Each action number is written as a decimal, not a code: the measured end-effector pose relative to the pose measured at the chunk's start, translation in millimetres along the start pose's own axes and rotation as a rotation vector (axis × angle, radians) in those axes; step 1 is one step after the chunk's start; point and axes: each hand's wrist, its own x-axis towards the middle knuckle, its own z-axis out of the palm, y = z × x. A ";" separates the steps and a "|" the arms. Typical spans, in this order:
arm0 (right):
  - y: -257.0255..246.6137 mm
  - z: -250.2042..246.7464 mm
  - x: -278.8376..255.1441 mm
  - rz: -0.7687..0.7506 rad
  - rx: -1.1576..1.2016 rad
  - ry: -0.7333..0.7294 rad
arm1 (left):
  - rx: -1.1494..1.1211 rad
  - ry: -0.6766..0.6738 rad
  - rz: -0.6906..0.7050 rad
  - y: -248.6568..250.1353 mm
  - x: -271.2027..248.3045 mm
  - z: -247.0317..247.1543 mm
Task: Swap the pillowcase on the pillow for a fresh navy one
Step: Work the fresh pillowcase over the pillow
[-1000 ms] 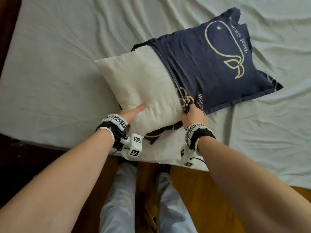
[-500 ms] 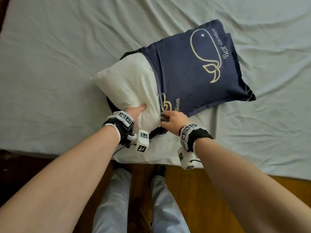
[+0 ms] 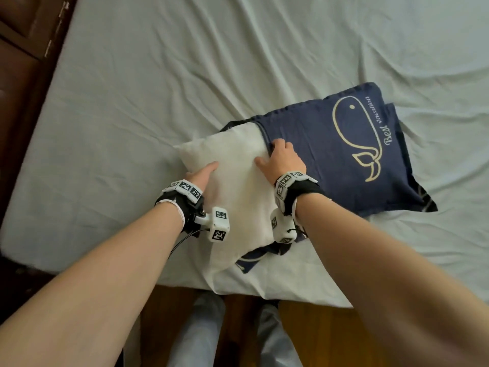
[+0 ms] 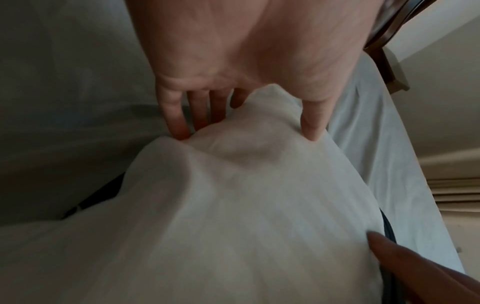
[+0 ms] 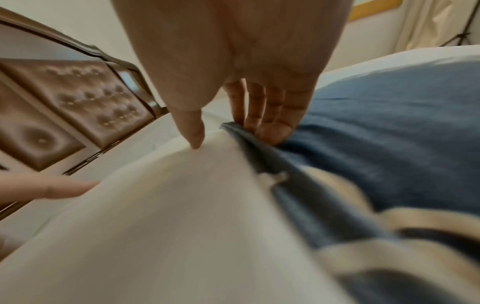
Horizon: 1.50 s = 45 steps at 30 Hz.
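A white pillow (image 3: 238, 176) lies on the bed with its far right part inside a navy pillowcase (image 3: 317, 154) printed with a cream whale. My left hand (image 3: 203, 173) grips the pillow's left edge; in the left wrist view the stuffing bulges between the fingers (image 4: 176, 123) and thumb of that hand (image 4: 244, 131). My right hand (image 3: 280, 157) sits on top at the pillowcase opening. Its fingers (image 5: 270, 127) curl at the navy hem and its thumb presses the white pillow (image 5: 182, 205). A flap of the navy pillowcase (image 3: 254, 258) shows under the pillow's near corner.
The wrinkled pale sheet (image 3: 158, 88) covers the bed. A white cloth (image 3: 238, 282) lies under the pillow and hangs over the near edge. A dark padded headboard (image 3: 21, 75) stands at the left. Wooden floor (image 3: 317, 327) and my legs (image 3: 201, 335) are below.
My right hand has left the near corner of the opening and moved up to the middle of the navy hem. My left hand has slid further along the pillow's left edge.
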 end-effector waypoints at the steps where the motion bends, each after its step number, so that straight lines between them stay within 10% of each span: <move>1: -7.9 2.6 11.3 0.036 0.016 -0.002 | -0.034 -0.025 -0.032 -2.4 21.1 0.4; 8: -39.3 19.5 56.5 0.172 0.048 -0.060 | -0.214 -0.390 -0.076 47.5 -48.8 -20.0; 17: -76.6 0.2 25.5 -0.208 0.192 -0.137 | -0.301 -0.554 0.086 74.7 -55.4 -14.1; 26: -103.3 -30.9 -2.9 -0.161 0.118 -0.163 | -0.121 -0.316 0.365 91.9 -91.3 -46.9; 34: -125.5 -91.2 -52.0 -0.057 0.353 -0.163 | 0.575 -0.186 0.551 139.1 -162.2 -91.9; 45: -32.3 -54.4 -104.9 0.147 0.412 -0.270 | 0.443 -0.142 0.615 108.3 -192.7 -52.2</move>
